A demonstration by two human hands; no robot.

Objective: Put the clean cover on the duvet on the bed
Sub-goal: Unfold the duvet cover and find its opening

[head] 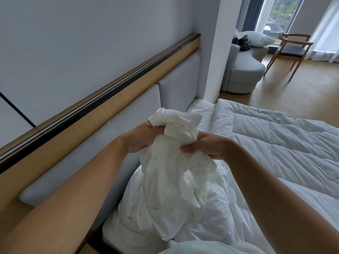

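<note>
1. Left hand and right hand each clenched a bunch of the cover, probably seeking a corner.
2. Cover hung onto the bed beside the spread duvet, near the headboard.

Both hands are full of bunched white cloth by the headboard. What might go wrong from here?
1. The cover is scrunched between the left hand and the right hand, so its opening and corners may be hard to find, and it could go on twisted.
2. Its lower folds lie close to the headboard and might slip down at the bed's edge.
3. The duvet lies wrinkled, so it may bunch up inside.
</note>
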